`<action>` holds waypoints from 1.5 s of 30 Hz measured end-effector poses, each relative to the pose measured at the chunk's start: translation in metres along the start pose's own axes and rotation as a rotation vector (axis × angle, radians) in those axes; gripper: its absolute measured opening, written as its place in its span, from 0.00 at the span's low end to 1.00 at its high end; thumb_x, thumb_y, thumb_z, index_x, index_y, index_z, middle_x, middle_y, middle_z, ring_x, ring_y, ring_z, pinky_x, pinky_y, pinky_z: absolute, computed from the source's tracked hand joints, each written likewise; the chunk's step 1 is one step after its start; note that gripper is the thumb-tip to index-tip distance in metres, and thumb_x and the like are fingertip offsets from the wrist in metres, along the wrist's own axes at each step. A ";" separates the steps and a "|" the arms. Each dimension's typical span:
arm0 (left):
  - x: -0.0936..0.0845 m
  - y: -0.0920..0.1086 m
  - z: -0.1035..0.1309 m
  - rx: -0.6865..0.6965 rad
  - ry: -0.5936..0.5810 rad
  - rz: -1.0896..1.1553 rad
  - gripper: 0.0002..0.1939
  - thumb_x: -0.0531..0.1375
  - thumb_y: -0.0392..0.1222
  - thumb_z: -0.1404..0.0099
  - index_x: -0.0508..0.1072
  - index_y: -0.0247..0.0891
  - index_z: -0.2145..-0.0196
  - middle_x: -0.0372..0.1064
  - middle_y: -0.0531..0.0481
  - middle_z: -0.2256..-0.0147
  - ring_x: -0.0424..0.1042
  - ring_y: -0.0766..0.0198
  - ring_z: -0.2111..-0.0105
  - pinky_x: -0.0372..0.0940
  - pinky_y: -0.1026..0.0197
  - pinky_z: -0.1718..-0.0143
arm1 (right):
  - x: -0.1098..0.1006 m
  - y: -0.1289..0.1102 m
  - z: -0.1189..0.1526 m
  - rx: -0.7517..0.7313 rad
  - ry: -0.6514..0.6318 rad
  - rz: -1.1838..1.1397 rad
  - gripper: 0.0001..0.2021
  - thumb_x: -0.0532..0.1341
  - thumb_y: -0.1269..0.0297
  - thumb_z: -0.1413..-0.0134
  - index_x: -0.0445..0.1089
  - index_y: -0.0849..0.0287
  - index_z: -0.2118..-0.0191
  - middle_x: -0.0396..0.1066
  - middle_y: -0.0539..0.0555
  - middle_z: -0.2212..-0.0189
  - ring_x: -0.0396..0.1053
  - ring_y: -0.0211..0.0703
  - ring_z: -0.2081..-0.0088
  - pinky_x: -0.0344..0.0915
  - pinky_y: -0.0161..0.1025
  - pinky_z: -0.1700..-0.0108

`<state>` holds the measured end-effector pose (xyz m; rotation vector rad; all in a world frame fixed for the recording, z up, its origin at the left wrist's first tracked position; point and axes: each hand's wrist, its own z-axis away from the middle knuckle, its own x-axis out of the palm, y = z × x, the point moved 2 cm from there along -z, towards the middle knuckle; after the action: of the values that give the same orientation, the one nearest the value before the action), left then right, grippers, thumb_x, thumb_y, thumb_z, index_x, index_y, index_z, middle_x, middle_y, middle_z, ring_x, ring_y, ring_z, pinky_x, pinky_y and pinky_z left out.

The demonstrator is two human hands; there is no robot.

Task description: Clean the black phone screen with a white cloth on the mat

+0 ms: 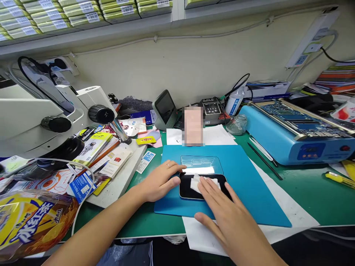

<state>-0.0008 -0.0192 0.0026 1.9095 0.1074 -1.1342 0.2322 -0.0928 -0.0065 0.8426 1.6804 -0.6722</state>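
Observation:
A phone [185, 190] with a black screen lies flat on the blue mat [249, 184]. My right hand [224, 207] presses a folded white wipe [195, 183] on the screen under its fingertips, thumb spread away. At the phone's left end is my left hand [162, 181], its thumb and fingers apart at the left edge, holding the phone between them. A ring shows on one of its fingers. Just behind the phone, a clear glass sheet [202, 162] with rounded corners lies on the mat.
A microscope [69, 122] and a drink package [33, 225] stand left, beside papers and booklets. Behind the mat are a small display [165, 107] and a glass jar [237, 125]. At right sit tweezers [262, 149] and a blue machine [294, 140] with circuit boards.

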 end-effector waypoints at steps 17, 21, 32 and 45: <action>-0.001 0.002 -0.001 -0.006 -0.007 -0.006 0.36 0.37 0.64 0.24 0.67 0.36 0.39 0.69 0.39 0.47 0.67 0.51 0.49 0.61 0.48 0.45 | 0.009 -0.037 0.003 -0.050 0.128 0.050 0.34 0.50 0.42 0.32 0.67 0.67 0.36 0.64 0.63 0.35 0.66 0.59 0.38 0.63 0.57 0.40; -0.001 0.002 0.000 0.002 0.008 0.016 0.35 0.38 0.64 0.24 0.67 0.37 0.39 0.69 0.40 0.47 0.67 0.51 0.49 0.62 0.49 0.45 | 0.008 -0.046 -0.022 -0.013 0.022 -0.094 0.32 0.47 0.42 0.30 0.66 0.61 0.35 0.65 0.58 0.36 0.64 0.55 0.35 0.62 0.56 0.36; 0.000 0.001 0.001 -0.014 -0.029 0.009 0.35 0.37 0.64 0.24 0.65 0.38 0.37 0.68 0.39 0.45 0.66 0.51 0.47 0.61 0.48 0.43 | -0.005 0.032 0.034 0.028 0.012 0.019 0.30 0.50 0.46 0.30 0.59 0.59 0.31 0.60 0.56 0.35 0.65 0.59 0.37 0.68 0.62 0.42; 0.001 -0.001 0.001 0.017 0.006 -0.001 0.34 0.38 0.63 0.24 0.65 0.36 0.38 0.69 0.40 0.50 0.67 0.52 0.52 0.63 0.50 0.48 | 0.002 -0.041 -0.020 0.021 -0.086 -0.181 0.34 0.50 0.42 0.32 0.61 0.63 0.32 0.58 0.59 0.33 0.60 0.59 0.33 0.62 0.59 0.35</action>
<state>-0.0009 -0.0195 0.0014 1.9284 0.1029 -1.1332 0.1875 -0.1004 -0.0025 0.6721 1.6863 -0.8396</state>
